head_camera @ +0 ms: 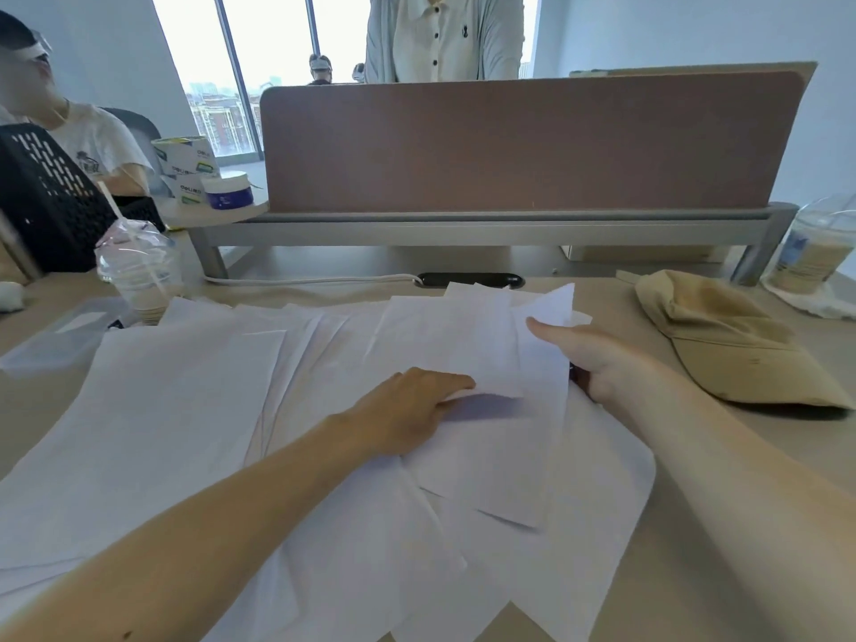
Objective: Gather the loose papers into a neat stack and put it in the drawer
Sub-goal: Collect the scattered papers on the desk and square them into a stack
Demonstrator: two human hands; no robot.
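Note:
Several loose white papers (pixel 194 400) lie fanned out and overlapping across the desk in front of me. My left hand (pixel 407 407) reaches in from the lower left; its fingertips slide under a raised sheet (pixel 481 345) near the middle. My right hand (pixel 597 359) pinches the right edge of that raised bunch, thumb on top, the other fingers hidden beneath the paper. The sheets in my right hand are lifted off the pile and curl upward at the far end. No drawer is in view.
A tan cap (pixel 727 335) lies to the right of the papers. A plastic cup with a straw (pixel 139 275) stands at the left, another cup (pixel 810 252) at the far right. A brown divider panel (pixel 523 141) closes off the back of the desk; people are beyond it and at the left.

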